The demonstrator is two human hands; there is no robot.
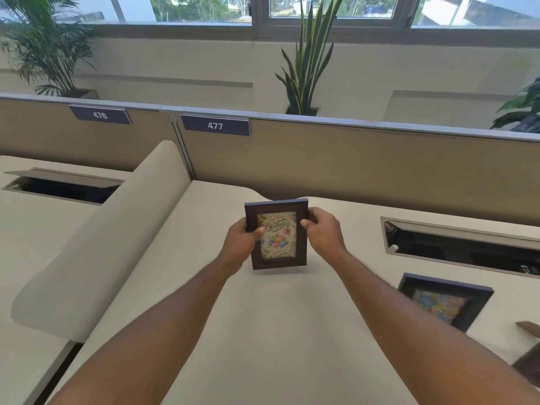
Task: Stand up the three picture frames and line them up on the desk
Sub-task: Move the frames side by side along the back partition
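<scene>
A dark-framed picture with a "Happy Birthday" card (277, 233) stands upright at the middle of the pale desk (263, 331), facing me. My left hand (241, 242) grips its left edge with the thumb on the front. My right hand (321, 232) grips its right edge near the top. A second dark frame with a colourful picture (444, 301) lies flat on the desk to the right. At the right border a brown corner of another object (529, 327) pokes in; I cannot tell if it is a frame.
A beige partition (350, 162) with label 477 closes the back of the desk. An open cable slot (461, 247) cuts the desk at the right back. A curved divider (111, 244) rises at the left, with a neighbouring desk beyond it.
</scene>
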